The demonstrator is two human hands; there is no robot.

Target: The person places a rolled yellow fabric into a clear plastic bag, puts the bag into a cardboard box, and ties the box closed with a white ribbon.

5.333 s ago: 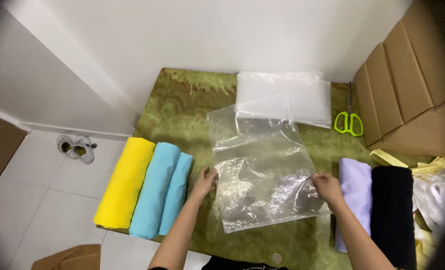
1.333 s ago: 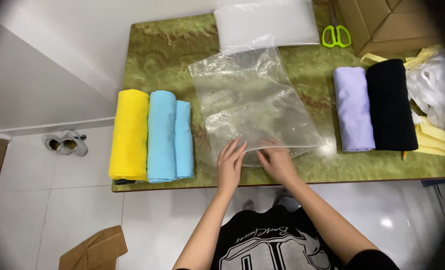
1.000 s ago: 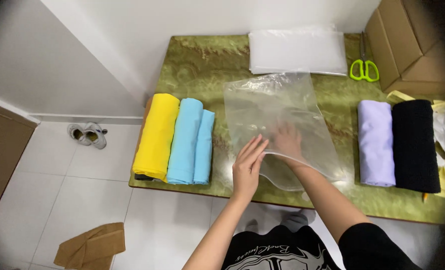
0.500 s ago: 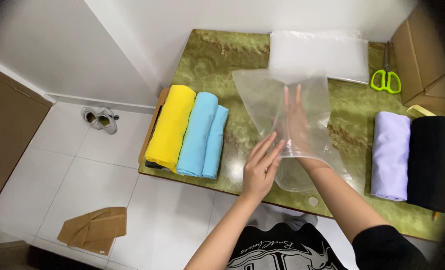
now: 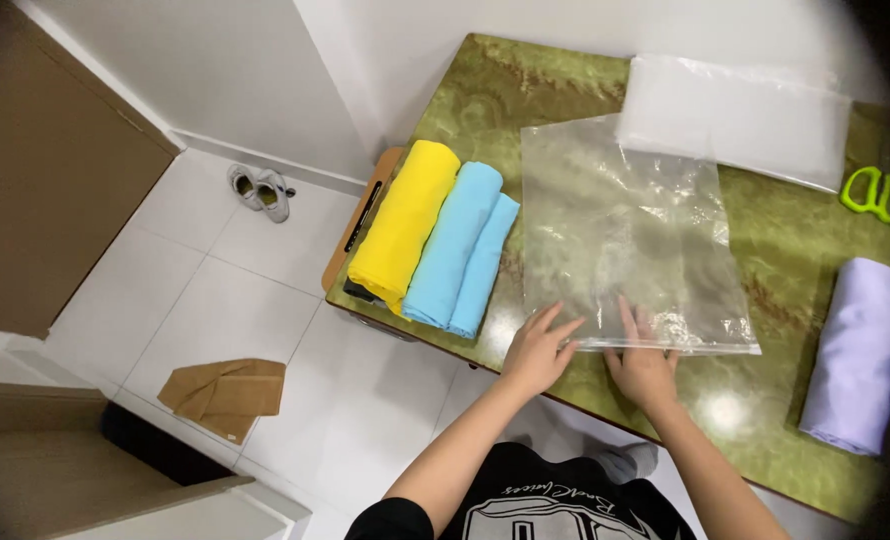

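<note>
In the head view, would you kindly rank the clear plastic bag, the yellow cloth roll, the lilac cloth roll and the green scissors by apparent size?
1. clear plastic bag
2. yellow cloth roll and lilac cloth roll: look alike, and the lilac one is partly cut off, so unranked
3. green scissors, partly cut off

A clear plastic bag (image 5: 625, 235) lies flat on the green marbled surface (image 5: 795, 240). The left hand (image 5: 537, 350) and right hand (image 5: 643, 362) press flat, fingers spread, on its near edge (neither closes a grip). Just left lie a yellow roll (image 5: 403, 222) and a blue roll (image 5: 460, 247); a lilac roll (image 5: 860, 350) sits right.
</note>
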